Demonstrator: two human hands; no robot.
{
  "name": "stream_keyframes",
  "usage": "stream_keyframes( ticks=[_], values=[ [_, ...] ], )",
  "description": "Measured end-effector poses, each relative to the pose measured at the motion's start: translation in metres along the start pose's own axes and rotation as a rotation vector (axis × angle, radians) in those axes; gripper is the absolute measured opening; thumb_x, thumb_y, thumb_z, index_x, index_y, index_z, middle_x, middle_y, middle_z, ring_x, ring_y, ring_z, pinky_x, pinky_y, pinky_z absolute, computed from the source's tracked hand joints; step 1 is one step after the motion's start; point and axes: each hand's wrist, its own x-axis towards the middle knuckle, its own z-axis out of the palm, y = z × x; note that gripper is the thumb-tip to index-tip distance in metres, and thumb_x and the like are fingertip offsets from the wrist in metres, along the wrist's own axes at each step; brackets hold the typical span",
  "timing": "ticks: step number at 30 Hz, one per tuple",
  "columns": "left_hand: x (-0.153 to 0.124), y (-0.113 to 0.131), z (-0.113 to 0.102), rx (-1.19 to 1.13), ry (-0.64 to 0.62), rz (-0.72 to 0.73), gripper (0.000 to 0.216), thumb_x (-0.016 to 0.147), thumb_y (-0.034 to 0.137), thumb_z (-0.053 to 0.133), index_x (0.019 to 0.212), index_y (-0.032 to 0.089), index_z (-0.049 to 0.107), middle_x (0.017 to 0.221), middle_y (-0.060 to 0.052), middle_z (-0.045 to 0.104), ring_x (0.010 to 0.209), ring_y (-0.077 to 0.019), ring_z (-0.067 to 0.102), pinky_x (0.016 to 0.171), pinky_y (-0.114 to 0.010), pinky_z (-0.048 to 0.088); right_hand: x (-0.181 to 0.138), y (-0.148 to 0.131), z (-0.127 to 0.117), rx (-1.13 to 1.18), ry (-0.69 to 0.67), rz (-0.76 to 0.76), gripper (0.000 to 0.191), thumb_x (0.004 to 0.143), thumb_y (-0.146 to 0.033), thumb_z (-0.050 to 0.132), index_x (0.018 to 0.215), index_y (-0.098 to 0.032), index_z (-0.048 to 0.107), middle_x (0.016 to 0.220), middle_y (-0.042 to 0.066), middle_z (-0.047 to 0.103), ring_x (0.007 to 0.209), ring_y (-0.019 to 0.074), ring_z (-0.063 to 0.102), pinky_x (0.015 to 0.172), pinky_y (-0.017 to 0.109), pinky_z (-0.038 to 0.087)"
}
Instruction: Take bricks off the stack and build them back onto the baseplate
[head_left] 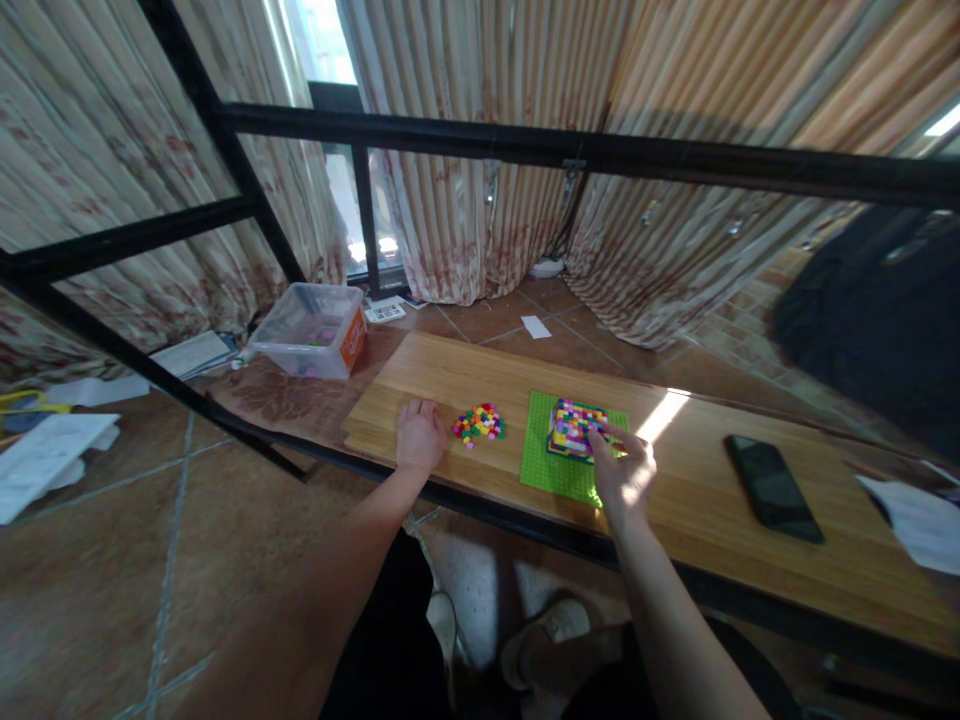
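A multicoloured block built of small toy bricks (574, 425) stands on a green studded baseplate (536, 460). My right hand (626, 470) reaches over the plate's right part. Its thumb and index finger come together at the block's right edge, and whatever is between them is too small to make out. On the wooden tabletop to the left, my left hand (420, 437) rests with its fingers curled down, their undersides hidden. Just right of it lies a loose pile of small coloured bricks (480, 424).
A black phone (774, 488) and white paper (915, 520) lie to the right on the wooden table (690, 500). At the left stands a clear plastic bin (307, 330) with a few pieces inside. A black metal bar (480, 135) crosses in front of the curtains (495, 220).
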Motion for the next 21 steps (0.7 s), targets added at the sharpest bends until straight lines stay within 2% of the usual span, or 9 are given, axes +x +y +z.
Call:
stream_keyframes(
  ticks=[9,17,21],
  values=[
    [-0.001,-0.001,0.001,-0.005,0.009,-0.006,0.021,0.085,0.014,0.046,0.096,0.018,0.063,0.099,-0.010,0.062,0.099,-0.0257,0.056,0.090,-0.037,0.045,0.001,-0.008,-0.003,-0.202,-0.028,-0.102,0.034,0.077,-0.046,0.059,0.090,-0.017,0.073,0.089,0.009,0.064,0.068,0.0172,0.057,0.068,0.035,0.047],
    [-0.001,0.002,-0.002,-0.003,-0.016,-0.012,0.022,0.086,0.015,0.044,0.097,0.017,0.063,0.102,-0.011,0.062,0.100,-0.0257,0.055,0.090,-0.038,0.044,0.001,-0.008,0.001,-0.183,-0.040,-0.082,0.036,0.077,-0.045,0.056,0.091,-0.017,0.073,0.091,0.009,0.062,0.065,0.0155,0.055,0.067,0.035,0.048],
    [-0.001,0.002,-0.002,-0.011,-0.011,-0.007,0.022,0.085,0.014,0.045,0.097,0.017,0.063,0.099,-0.011,0.062,0.099,-0.0255,0.055,0.089,-0.037,0.045,0.001,-0.005,-0.002,-0.209,-0.035,-0.106,0.038,0.078,-0.046,0.056,0.094,-0.016,0.073,0.088,0.010,0.061,0.069,0.0182,0.056,0.069,0.038,0.049]
  ],
)
